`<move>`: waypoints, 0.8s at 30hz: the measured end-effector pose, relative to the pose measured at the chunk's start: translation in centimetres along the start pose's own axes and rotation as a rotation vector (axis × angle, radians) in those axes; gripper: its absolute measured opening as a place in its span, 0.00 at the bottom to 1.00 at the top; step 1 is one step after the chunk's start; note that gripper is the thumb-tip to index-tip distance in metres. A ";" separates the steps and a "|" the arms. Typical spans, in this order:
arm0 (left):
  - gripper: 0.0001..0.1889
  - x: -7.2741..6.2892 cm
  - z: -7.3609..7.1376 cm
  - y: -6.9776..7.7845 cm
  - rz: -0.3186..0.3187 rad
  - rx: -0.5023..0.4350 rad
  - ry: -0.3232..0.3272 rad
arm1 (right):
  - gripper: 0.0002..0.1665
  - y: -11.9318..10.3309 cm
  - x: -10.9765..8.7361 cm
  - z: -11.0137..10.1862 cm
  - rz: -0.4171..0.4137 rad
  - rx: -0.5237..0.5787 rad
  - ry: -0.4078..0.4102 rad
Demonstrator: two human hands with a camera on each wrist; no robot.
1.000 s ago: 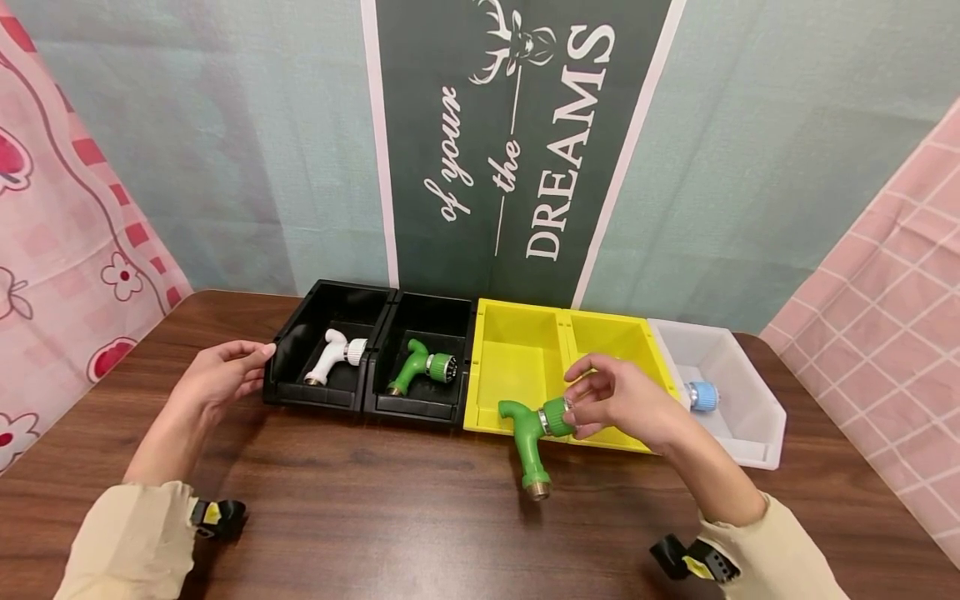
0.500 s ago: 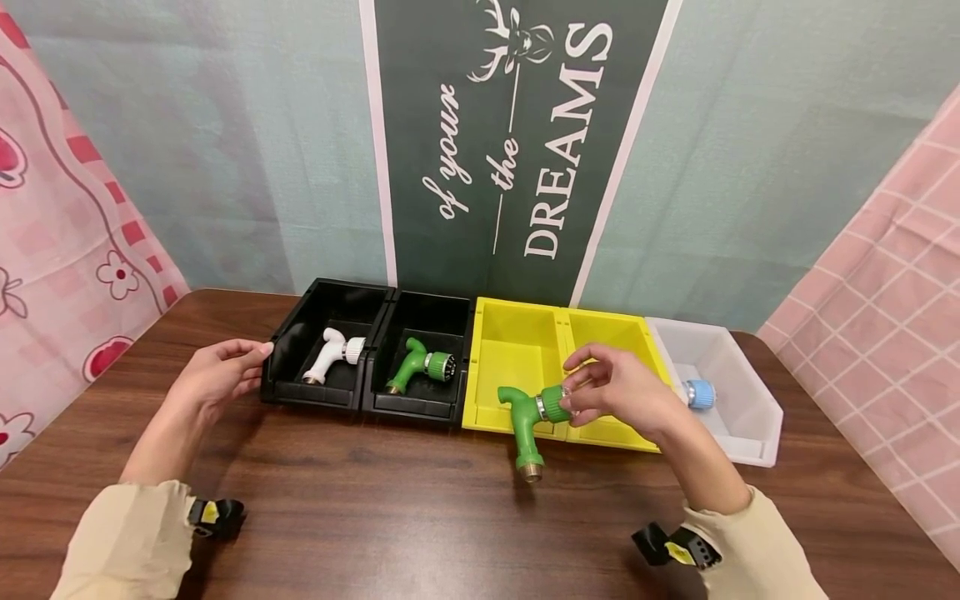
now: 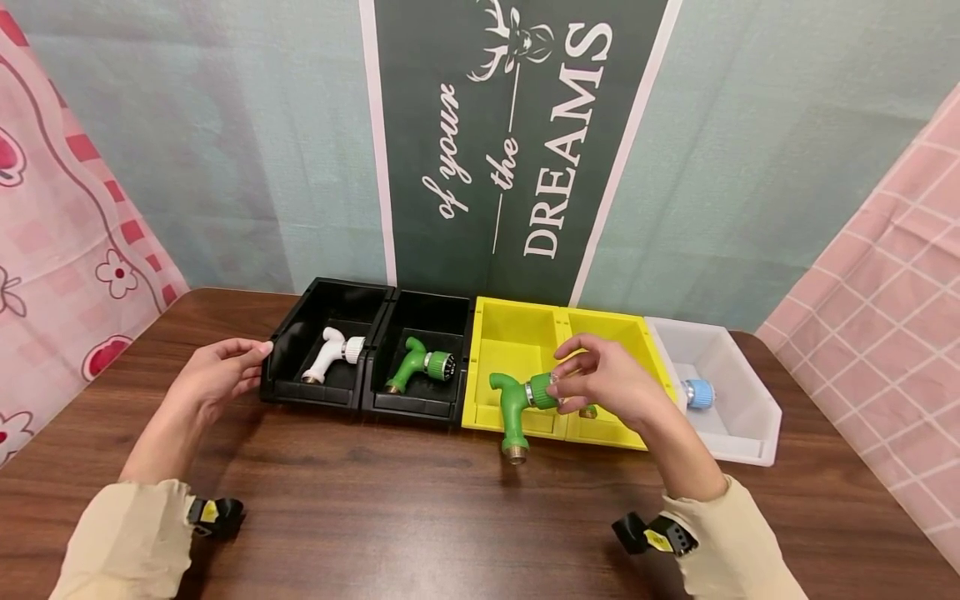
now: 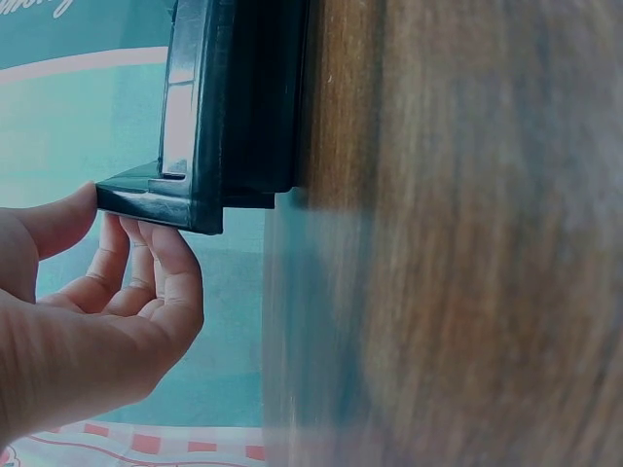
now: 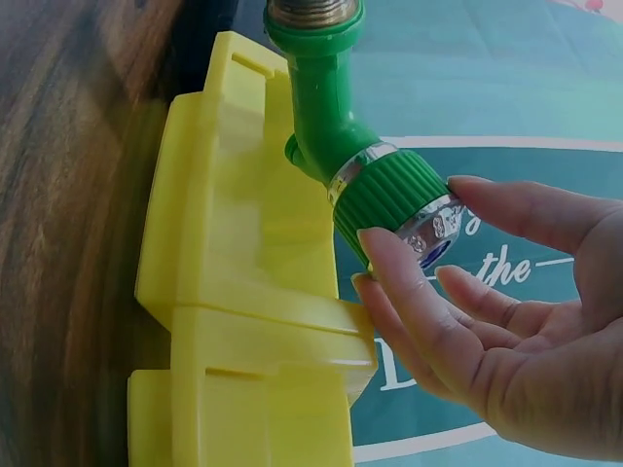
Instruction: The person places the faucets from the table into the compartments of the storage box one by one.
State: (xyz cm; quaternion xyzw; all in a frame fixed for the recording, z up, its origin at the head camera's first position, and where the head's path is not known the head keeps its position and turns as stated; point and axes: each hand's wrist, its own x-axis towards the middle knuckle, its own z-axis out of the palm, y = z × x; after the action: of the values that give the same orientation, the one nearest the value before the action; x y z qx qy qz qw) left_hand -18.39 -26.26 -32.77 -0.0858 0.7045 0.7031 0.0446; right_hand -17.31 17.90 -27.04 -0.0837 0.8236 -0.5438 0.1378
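My right hand [image 3: 611, 379] pinches a green plastic tap [image 3: 514, 408] by its ribbed knob [image 5: 389, 195], thumb and fingertips at the knob's end. The tap hangs in front of and above the left yellow bin [image 3: 517, 337], brass threaded end downward. My left hand [image 3: 217, 372] grips the side rim of the leftmost black bin [image 4: 200, 126], thumb on the edge and curled fingers against its outer wall. Inside that bin lies a white tap [image 3: 327, 357]. A second green tap [image 3: 414, 367] lies in the neighbouring black bin [image 3: 431, 317].
The right yellow bin [image 3: 611, 329] holds something small and green [image 3: 588, 412], mostly hidden behind my right hand. At the right end, a white bin [image 3: 750, 400] contains a blue-knobbed thing [image 3: 700, 393], partly hidden. The bins stand in a row on a brown wooden table [image 3: 420, 517] before a curtain.
My right hand has moved left and slightly up with the green tap, which now hangs before the left yellow bin. The left hand stays on the black bin.
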 end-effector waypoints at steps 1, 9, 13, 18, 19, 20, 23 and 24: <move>0.08 0.0 0.0 0.0 0.000 0.001 0.000 | 0.24 -0.1 0.1 0.0 0.001 0.001 0.006; 0.08 0.0 0.0 0.0 0.000 -0.017 -0.003 | 0.25 -0.4 1.0 0.1 0.028 0.020 0.042; 0.08 0.0 0.0 0.0 -0.001 -0.020 -0.005 | 0.26 -0.5 1.5 0.1 0.050 0.036 0.059; 0.08 0.0 -0.1 0.0 -0.001 -0.021 -0.006 | 0.26 -0.8 2.0 0.0 0.072 0.055 0.055; 0.08 0.0 -0.1 0.0 -0.001 -0.024 -0.007 | 0.26 -0.8 2.0 0.0 0.073 0.057 0.055; 0.08 0.0 0.0 -0.1 0.000 -0.024 -0.007 | 0.25 -0.9 2.1 0.0 0.073 0.058 0.054; 0.08 0.0 -0.1 -0.1 0.002 -0.030 -0.007 | 0.25 -1.1 2.4 -0.1 0.077 0.061 0.056; 0.08 0.0 -0.1 -0.1 0.003 -0.034 -0.006 | 0.25 -1.1 2.6 -0.1 0.083 0.059 0.059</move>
State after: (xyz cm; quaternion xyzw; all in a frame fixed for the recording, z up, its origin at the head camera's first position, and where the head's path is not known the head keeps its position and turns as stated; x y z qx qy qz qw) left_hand -18.42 -26.32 -32.84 -0.0832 0.6923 0.7154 0.0444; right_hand -19.79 16.84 -26.30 -0.0294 0.8136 -0.5640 0.1382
